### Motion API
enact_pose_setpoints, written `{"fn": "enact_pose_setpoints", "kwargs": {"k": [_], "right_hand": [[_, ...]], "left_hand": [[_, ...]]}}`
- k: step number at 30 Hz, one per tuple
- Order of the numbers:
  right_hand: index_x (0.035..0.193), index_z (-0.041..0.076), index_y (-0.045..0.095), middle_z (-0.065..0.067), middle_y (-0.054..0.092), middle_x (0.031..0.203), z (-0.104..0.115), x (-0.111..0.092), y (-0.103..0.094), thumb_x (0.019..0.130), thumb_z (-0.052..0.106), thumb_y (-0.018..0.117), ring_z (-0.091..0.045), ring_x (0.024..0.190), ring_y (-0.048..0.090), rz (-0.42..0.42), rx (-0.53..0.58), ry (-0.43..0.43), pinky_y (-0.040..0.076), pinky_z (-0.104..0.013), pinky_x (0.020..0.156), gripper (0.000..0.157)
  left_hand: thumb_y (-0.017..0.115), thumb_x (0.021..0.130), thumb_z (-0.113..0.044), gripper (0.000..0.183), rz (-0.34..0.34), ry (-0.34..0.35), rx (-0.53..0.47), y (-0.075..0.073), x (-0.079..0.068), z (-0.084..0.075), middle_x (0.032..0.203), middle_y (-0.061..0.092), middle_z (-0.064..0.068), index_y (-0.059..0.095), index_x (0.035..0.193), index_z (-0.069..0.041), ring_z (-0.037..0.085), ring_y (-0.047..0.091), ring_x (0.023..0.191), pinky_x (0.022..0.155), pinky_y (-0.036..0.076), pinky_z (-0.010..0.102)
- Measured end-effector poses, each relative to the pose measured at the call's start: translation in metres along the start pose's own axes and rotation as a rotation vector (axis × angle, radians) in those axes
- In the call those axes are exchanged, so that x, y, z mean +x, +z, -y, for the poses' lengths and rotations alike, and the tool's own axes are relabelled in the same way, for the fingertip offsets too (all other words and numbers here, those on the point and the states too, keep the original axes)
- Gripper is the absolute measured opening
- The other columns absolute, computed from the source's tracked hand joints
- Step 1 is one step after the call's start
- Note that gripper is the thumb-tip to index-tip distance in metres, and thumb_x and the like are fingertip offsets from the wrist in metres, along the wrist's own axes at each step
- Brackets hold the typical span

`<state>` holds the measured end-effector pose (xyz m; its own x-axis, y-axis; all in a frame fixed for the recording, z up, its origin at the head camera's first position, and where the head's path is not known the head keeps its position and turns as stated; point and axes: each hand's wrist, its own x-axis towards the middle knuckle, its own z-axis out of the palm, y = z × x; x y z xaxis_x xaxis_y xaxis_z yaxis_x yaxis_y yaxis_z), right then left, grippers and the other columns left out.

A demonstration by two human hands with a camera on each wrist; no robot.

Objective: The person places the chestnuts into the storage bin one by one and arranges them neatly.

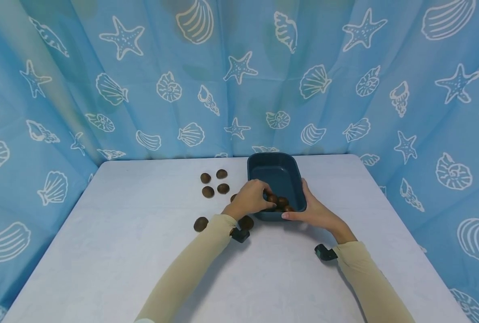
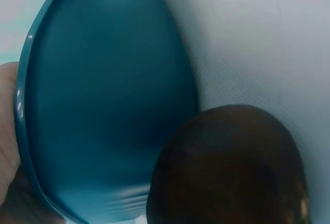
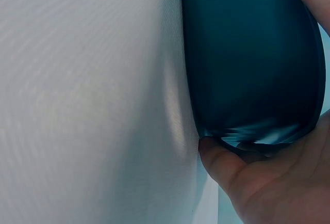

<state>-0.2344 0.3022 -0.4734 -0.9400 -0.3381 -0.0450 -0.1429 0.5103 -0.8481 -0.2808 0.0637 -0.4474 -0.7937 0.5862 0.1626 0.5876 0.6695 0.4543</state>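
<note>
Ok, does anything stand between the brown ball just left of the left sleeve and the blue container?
Yes: the left sleeve crosses between that brown ball and the blue container, another ball lies past the sleeve, and the left hand covers part of the container's left side.

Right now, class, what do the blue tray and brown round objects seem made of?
Blue tray: probably moulded plastic, smooth and semi-glossy, given the bright glints along its rim. Brown round objects: possibly wood or nutshell, given their dark brown, faint sheen; surface detail is unclear.
</note>
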Motion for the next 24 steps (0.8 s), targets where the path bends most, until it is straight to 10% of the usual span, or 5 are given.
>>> {"fn": "enact_pose_setpoints", "kwargs": {"k": [24], "right_hand": [[0.163, 0.03, -0.021, -0.011, -0.001, 0.176, 0.004, -0.003, 0.001, 0.084, 0.044, 0.084, -0.042, 0.161, 0.011, -0.003, -0.02, 0.046, 0.023, -0.076, 0.118, 0.133]], "left_hand": [[0.084, 0.086, -0.041, 0.031, 0.083, -0.086, 0.146, 0.001, 0.007, -0.012, 0.111, 0.08, -0.008, 0.081, 0.11, -0.022, 0.015, 0.071, 0.11, 0.105, 0.046, 0.041]]}}
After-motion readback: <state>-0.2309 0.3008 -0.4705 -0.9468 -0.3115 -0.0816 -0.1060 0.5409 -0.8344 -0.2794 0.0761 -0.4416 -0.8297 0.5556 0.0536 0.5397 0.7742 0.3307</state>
